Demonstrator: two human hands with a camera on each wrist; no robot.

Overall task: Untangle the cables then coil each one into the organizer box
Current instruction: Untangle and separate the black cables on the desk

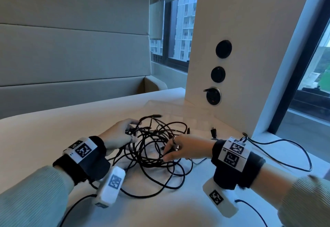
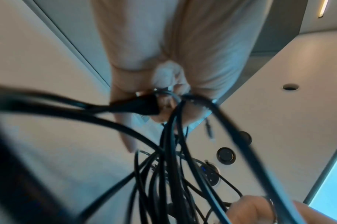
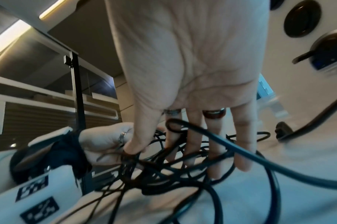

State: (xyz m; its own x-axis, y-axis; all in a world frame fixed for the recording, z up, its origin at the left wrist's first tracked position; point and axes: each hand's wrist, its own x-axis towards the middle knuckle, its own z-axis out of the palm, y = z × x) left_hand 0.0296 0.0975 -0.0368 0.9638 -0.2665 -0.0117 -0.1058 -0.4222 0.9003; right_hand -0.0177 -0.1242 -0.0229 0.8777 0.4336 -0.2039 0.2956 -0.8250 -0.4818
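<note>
— Both hands are in the tangle of black cables. The left hand has its fingers curled round several strands and a black plug, pinched against the thumb.

— And the right hand?

— Its fingers are nearly straight and spread, poked down between the loops; the thumb tip presses on a strand, though I cannot tell if it truly grips.

— Where does the tangle lie?

— Between and beneath the fingertips, on the white table, loops spilling toward the wrists. Beyond the right fingers one loose connector lies apart, near the white panel with its round sockets.
</note>
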